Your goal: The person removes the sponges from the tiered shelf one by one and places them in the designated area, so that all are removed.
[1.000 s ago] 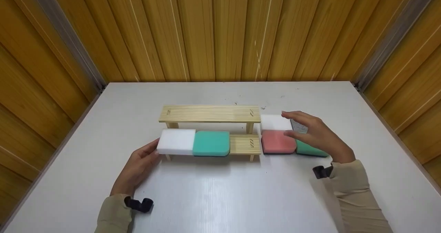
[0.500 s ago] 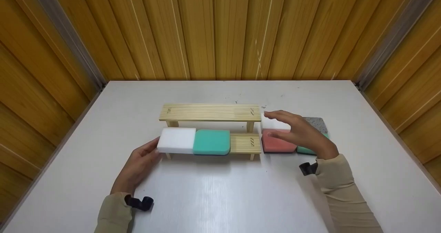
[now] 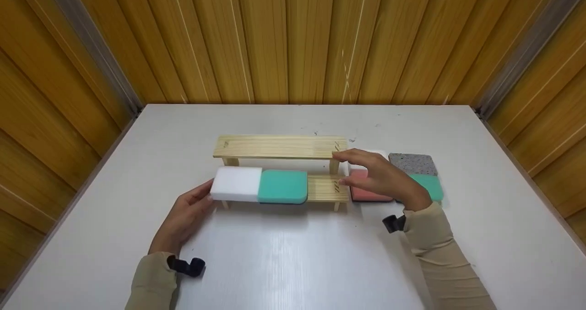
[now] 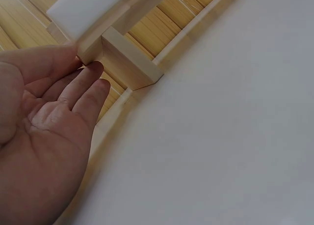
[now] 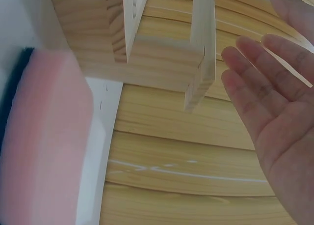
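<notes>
A two-tier wooden stand (image 3: 327, 188) sits on the white table. On its lower tier, a white sponge (image 3: 236, 183) lies at the left end, with a green sponge (image 3: 283, 186) beside it. My left hand (image 3: 183, 216) touches the left end of the lower tier beside the white sponge, its fingers loosely extended, as the left wrist view also shows. Over the stand's right end hovers my right hand (image 3: 377, 176), thumb and fingers spread, nothing between them. In the right wrist view its palm (image 5: 294, 131) shows, apart from the wood.
Right of the stand, a pink sponge (image 3: 366, 194) with a dark base and a white block (image 3: 380, 154) lie partly behind my right hand. Farther right are a grey speckled block (image 3: 414, 163) and another green sponge (image 3: 430, 186). A yellow panelled wall (image 3: 274, 44) rises behind the table.
My right hand has moved left, from above the sponges on the right to the stand's right end, uncovering the grey block and green sponge. My left hand has stayed at the stand's left end.
</notes>
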